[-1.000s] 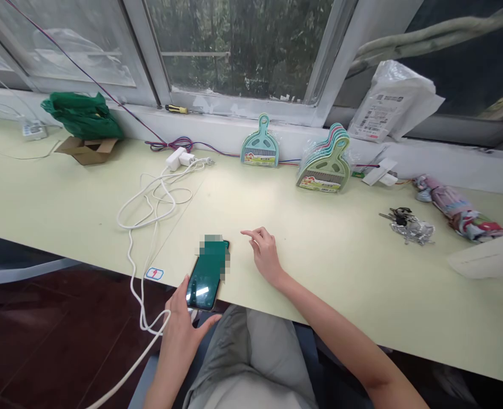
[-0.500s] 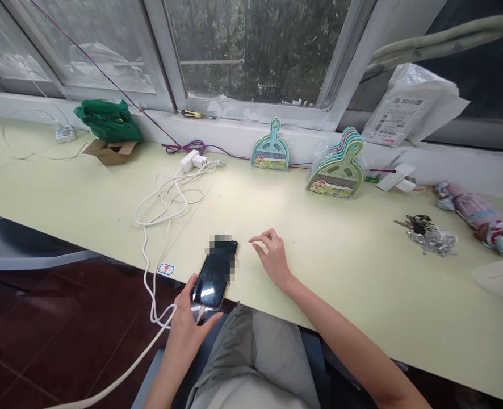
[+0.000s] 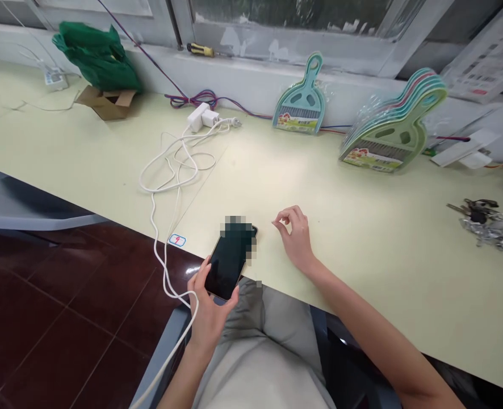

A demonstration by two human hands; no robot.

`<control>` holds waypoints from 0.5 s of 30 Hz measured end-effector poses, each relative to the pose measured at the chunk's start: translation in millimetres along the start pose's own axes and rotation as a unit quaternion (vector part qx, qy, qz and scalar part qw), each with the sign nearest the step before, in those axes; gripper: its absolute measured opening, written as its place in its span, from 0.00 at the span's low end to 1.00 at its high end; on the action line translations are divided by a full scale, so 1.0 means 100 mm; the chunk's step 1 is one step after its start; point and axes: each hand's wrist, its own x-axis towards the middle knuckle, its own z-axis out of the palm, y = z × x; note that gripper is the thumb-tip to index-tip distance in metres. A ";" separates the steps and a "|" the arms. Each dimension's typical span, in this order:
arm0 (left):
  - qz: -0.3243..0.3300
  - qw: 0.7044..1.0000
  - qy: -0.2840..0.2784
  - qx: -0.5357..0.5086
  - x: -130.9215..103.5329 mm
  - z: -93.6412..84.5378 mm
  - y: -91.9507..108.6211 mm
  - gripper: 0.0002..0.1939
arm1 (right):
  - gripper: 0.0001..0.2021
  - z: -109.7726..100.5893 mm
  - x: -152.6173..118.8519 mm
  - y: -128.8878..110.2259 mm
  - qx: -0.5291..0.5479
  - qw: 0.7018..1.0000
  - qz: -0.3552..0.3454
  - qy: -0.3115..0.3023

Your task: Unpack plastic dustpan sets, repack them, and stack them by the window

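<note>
A dark-screened smartphone slants over the front edge of the table, its upper part blurred out by blocks. My left hand grips its lower end, fingers along the left side and thumb at the lower right corner. To the right of the phone, my right hand hovers close to the tabletop, thumb and index fingertips pinched together. Whatever may be between those fingertips is too small to make out. A white cable runs off the table and passes across my left wrist.
White chargers with coiled cable lie behind the phone. Dustpan-and-brush sets stand at the wall, with a stack of more beside them. Keys lie right; a small carton and green bag sit left.
My left thumb has closed onto the phone's lower corner, where before it stood apart. My right thumb and index finger have come together. The view has tilted down and closer.
</note>
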 end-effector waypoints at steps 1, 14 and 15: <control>0.004 1.000 0.010 -0.012 -0.04 0.01 -0.01 0.40 | 0.05 0.00 0.00 0.00 0.000 1.000 -0.002 0.005; -0.003 0.997 0.048 -0.058 -0.15 0.15 -0.14 0.43 | 0.08 0.01 0.03 0.00 -0.013 0.999 -0.030 0.039; 0.002 0.997 0.047 -0.056 -0.15 0.15 -0.14 0.44 | 0.08 0.02 0.04 0.00 -0.015 0.999 -0.029 0.036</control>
